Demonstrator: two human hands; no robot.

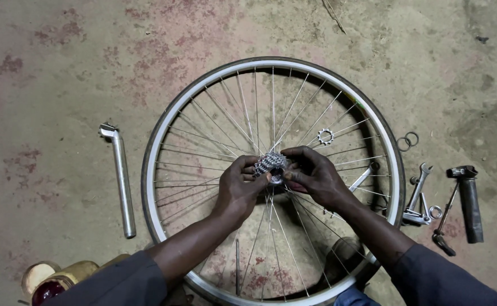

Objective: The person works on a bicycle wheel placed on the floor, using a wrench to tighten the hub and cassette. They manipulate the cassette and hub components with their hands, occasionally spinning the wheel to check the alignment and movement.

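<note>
A spoked bicycle wheel with a silver rim lies flat on the concrete floor. Over its hub, a stack of metal sprockets is held between both hands. My left hand grips it from the left, fingers curled around its side. My right hand holds it from the right, fingers wrapped over the top. A small loose sprocket lies among the spokes just beyond my right hand.
A silver seat post lies left of the wheel. On the right lie two metal rings, wrenches, and a black-handled tool. Another wrench rests inside the rim. Jars sit at the bottom left.
</note>
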